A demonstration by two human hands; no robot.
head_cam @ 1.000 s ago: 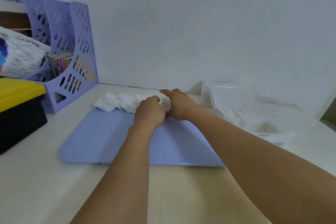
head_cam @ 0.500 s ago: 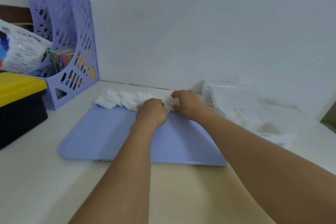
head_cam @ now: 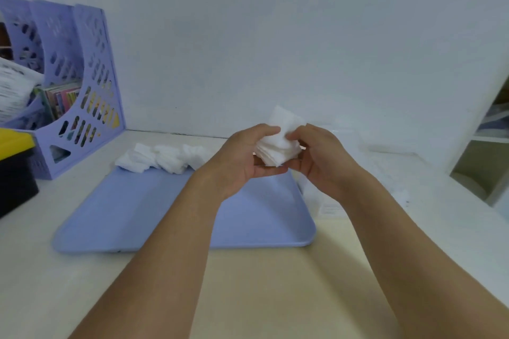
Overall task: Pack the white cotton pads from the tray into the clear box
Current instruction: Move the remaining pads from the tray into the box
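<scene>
You are pinching a stack of cotton pads (head_cam: 278,146) between your left hand (head_cam: 242,162) and right hand (head_cam: 322,162), above the tray (head_cam: 137,215). More loose pads (head_cam: 162,158) are lying at its eleven o'clock edge, awaiting packing. The clear box (head_cam: 385,170) is sitting at three o'clock.

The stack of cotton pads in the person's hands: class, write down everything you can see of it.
The stack of cotton pads is white, soft-looking and squarish, many thin layers roughly aligned, with one or two loose pads sticking up at the top. It is held in the air above the far right part of the lilac tray, gripped between the left hand and the right hand.
</scene>
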